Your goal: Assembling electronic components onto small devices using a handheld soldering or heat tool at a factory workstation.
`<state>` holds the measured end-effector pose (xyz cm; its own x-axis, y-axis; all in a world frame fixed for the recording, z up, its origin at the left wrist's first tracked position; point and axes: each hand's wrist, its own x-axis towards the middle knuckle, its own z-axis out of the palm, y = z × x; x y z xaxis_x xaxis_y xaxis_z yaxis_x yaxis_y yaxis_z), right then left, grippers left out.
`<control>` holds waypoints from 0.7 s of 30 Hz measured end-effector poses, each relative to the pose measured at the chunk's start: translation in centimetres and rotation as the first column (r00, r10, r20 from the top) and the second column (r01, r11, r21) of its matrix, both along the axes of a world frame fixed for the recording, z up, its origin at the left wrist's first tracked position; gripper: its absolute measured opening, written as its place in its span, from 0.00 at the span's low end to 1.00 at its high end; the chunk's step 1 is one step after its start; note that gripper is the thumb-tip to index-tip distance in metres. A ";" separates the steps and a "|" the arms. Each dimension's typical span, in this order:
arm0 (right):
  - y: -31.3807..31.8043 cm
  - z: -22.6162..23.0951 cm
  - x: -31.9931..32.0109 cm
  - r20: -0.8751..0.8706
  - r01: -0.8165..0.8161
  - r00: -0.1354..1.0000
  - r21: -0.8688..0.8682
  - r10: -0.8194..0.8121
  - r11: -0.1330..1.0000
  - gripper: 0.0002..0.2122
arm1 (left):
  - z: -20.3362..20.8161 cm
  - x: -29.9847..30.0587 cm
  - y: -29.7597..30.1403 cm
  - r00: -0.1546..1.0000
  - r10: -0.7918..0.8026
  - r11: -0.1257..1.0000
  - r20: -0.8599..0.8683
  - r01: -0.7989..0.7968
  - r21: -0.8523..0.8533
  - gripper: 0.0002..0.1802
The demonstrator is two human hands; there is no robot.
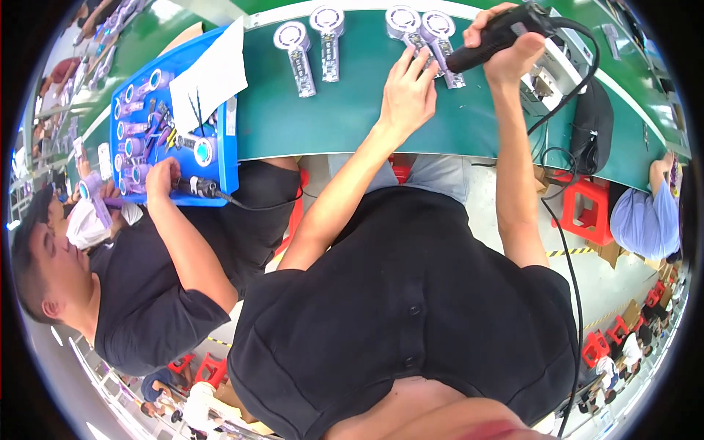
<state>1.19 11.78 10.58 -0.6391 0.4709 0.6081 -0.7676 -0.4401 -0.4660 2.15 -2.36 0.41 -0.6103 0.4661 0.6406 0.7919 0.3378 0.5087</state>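
Observation:
My right hand (pixel 506 55) is wrapped round a black corded electric screwdriver (pixel 484 45), whose tip end points down and left at the handle of a pale purple handheld fan (pixel 447 50). Just left of it lies a second handheld fan (pixel 404 23), its lower handle partly covered by my left hand (pixel 411 92). The left fingers are stretched out and rest on the fan handles. Two more handheld fans, one (pixel 295 60) beside the other (pixel 328 45), lie apart to the left with circuit boards showing in their handles. The exact contact at the screwdriver tip is too small to tell.
A blue tray (pixel 229 158) with several fans and a white sheet (pixel 213 77) stands left. There a co-worker's hand (pixel 161 178) is at another black screwdriver (pixel 199 186). Right are a grey-white device (pixel 561 73), a black pouch (pixel 591 128), the hanging cord and a red stool (pixel 587 209).

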 end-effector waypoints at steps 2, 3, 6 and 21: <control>0.4 0.0 1.5 0.216 0.134 0.957 0.262 -0.194 0.956 0.32 | 0.3 0.0 0.1 0.999 -0.007 1.000 -0.046 0.006 -0.025 0.20; 1.9 -1.0 0.8 0.280 0.174 0.906 0.436 -0.317 0.883 0.42 | 0.6 0.2 0.1 0.999 -0.001 0.999 -0.052 -0.001 -0.044 0.20; -0.5 0.1 1.0 0.246 0.144 0.944 0.294 -0.221 0.945 0.34 | 0.7 0.3 -0.5 1.000 0.025 0.995 -0.007 -0.026 -0.092 0.16; 5.4 1.7 4.3 0.209 0.341 0.889 0.293 -0.408 0.893 0.40 | 0.7 0.6 -0.4 1.000 -0.004 0.994 0.002 0.004 -0.111 0.22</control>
<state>5.44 17.15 12.30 -0.5939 0.5661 0.5717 -0.6893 0.0084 -0.7244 2.75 -2.73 1.13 -0.6095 0.5365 0.5837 0.7924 0.3894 0.4695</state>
